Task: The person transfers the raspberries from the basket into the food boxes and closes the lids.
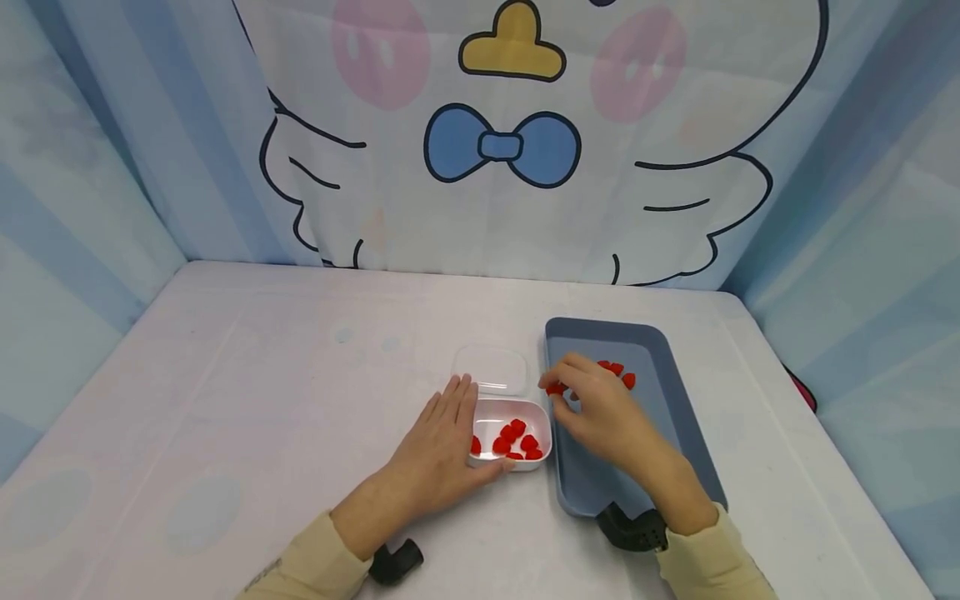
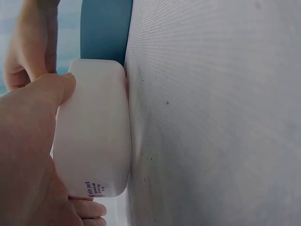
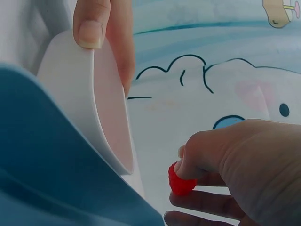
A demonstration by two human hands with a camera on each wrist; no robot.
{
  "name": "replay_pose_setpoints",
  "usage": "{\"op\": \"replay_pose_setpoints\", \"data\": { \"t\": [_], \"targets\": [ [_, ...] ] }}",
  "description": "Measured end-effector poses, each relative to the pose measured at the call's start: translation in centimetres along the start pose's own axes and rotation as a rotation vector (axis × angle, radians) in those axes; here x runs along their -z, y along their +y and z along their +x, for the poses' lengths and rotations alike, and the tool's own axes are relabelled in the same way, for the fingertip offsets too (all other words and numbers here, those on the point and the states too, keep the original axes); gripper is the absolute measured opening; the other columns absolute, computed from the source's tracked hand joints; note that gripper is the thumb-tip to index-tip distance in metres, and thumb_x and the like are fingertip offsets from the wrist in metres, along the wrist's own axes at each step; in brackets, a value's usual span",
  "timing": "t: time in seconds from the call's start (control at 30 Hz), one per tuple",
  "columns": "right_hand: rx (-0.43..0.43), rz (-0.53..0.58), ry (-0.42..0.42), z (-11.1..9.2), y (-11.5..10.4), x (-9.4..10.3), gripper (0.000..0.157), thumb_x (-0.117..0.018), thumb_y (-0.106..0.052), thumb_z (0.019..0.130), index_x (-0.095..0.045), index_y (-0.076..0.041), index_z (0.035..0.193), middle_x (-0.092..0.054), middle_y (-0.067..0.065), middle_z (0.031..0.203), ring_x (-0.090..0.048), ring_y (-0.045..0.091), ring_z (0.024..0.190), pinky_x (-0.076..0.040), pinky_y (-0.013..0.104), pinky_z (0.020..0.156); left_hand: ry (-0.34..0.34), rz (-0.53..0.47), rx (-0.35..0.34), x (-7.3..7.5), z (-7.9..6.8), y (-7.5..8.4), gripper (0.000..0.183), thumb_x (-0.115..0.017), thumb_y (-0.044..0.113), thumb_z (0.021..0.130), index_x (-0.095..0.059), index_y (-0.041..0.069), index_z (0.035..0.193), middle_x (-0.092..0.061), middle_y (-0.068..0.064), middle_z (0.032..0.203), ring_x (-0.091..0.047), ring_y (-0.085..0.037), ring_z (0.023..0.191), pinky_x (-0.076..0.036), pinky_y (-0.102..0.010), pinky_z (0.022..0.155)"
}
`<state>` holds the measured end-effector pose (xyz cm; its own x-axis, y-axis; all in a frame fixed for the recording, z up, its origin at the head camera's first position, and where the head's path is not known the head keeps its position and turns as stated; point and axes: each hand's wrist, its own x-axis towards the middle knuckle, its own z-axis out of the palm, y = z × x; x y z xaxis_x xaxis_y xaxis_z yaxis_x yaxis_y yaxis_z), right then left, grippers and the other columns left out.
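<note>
My left hand (image 1: 438,450) holds the white plastic box (image 1: 527,407) at its left side, fingers lying straight along it and the thumb over the near rim. Several red raspberries (image 1: 507,434) lie inside the box. My right hand (image 1: 606,407) is above the left part of the blue-grey tray (image 1: 678,417), close to the box. In the right wrist view it pinches one raspberry (image 3: 181,182) between thumb and fingers. A few more raspberries (image 1: 628,381) lie on the tray, partly hidden by that hand. The left wrist view shows small dark print on the box's side.
A clear lid (image 1: 491,368) lies on the white tabletop (image 1: 285,392) just behind the box. The tray stands directly right of the box. Printed curtains (image 1: 495,225) rise behind and at both sides. Each wrist wears a black camera band (image 1: 633,532).
</note>
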<state>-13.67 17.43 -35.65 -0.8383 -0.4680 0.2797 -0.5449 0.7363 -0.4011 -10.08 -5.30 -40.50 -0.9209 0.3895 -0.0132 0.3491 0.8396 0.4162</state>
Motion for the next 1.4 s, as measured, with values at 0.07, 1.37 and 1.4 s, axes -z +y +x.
{"op": "replay_pose_setpoints", "data": {
  "t": [0.07,1.37,1.4],
  "targets": [
    [0.016,0.002,-0.004,0.0,-0.2,0.0,0.025,-0.077,0.000,0.080,-0.070,-0.008,0.103,-0.066,0.000,0.099,-0.062,0.014,0.088,-0.061,0.034,0.077,0.004,0.003,-0.002,0.0,0.0,0.0,0.105,-0.062,0.066,0.084,-0.022,0.000,0.155,-0.025,-0.016,0.163,-0.021,-0.033,0.153,-0.022,-0.052,0.123],
    [0.214,0.088,-0.164,0.3,-2.4,-4.0,0.018,-0.070,-0.002,0.089,-0.068,-0.010,0.104,-0.069,0.000,0.096,-0.059,0.008,0.082,-0.058,0.023,0.079,0.007,-0.017,-0.016,0.1,-0.3,-0.2,0.102,-0.062,0.065,0.086,-0.023,0.001,0.155,-0.023,-0.016,0.164,-0.017,-0.033,0.154,-0.022,-0.053,0.123],
    [0.214,0.089,-0.163,0.3,-2.4,-4.0,0.018,-0.070,-0.002,0.089,-0.068,-0.010,0.104,-0.069,0.000,0.096,-0.059,0.009,0.082,-0.058,0.023,0.079,0.008,-0.018,-0.015,0.0,-0.3,-0.2,0.102,-0.061,0.065,0.086,-0.023,0.001,0.155,-0.023,-0.015,0.164,-0.017,-0.032,0.154,-0.021,-0.053,0.123]
  ]
}}
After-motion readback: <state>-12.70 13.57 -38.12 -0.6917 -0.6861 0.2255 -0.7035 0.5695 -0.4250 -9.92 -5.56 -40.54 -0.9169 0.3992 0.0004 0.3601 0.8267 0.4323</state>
